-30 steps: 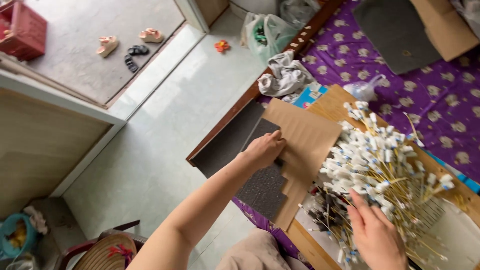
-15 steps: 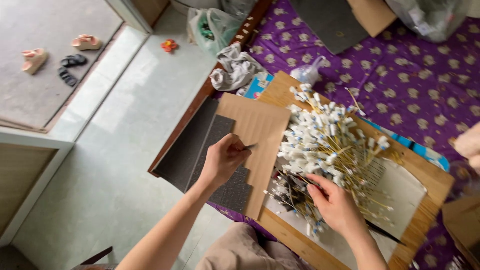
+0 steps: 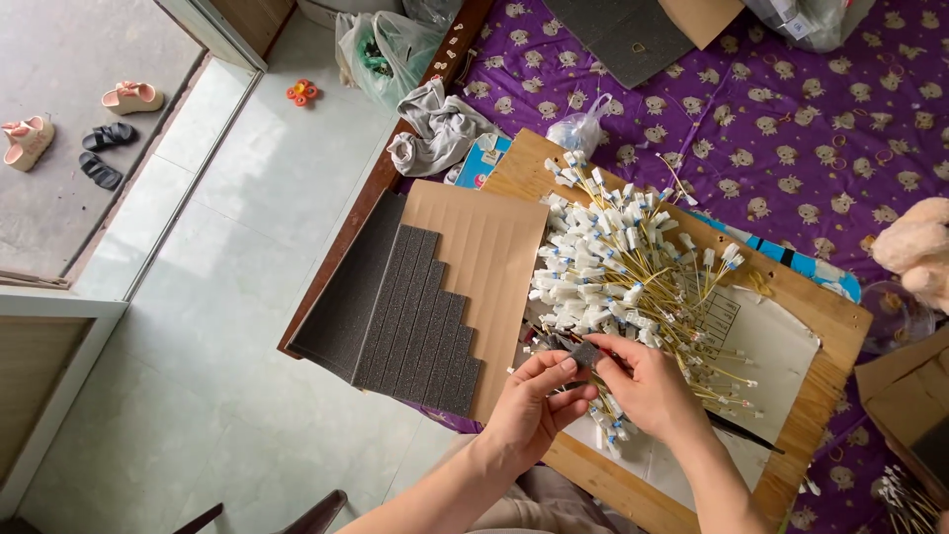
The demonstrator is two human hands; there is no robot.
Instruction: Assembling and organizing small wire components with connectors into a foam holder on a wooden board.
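Nearest the camera, both hands meet over the near edge of the wooden board [image 3: 830, 326]. Between them sits a small dark grey foam strip [image 3: 583, 352], short and rectangular, with the same coarse texture as the larger foam pieces. The left hand [image 3: 534, 405] pinches its near end, thumb and forefinger pressed together on it and the other fingers curled under. The right hand [image 3: 647, 386] grips the other end, fingertips closed around it, palm over the wires.

Just beyond the hands, a heap of thin yellow wires with white connector tips [image 3: 618, 262] fans across the middle of the board, covering part of a white paper sheet [image 3: 771, 346].

At the board's left edge lies a brown cardboard sheet [image 3: 489, 247], and on it a stepped stack of dark grey foam strips [image 3: 420, 316], with a larger foam sheet [image 3: 341, 307] beside it.

Farther off, the purple patterned cloth [image 3: 791, 119] carries a clear plastic bag [image 3: 581, 129], grey crumpled fabric [image 3: 440, 124] at its left edge, and another foam sheet [image 3: 623, 35] at the far edge.
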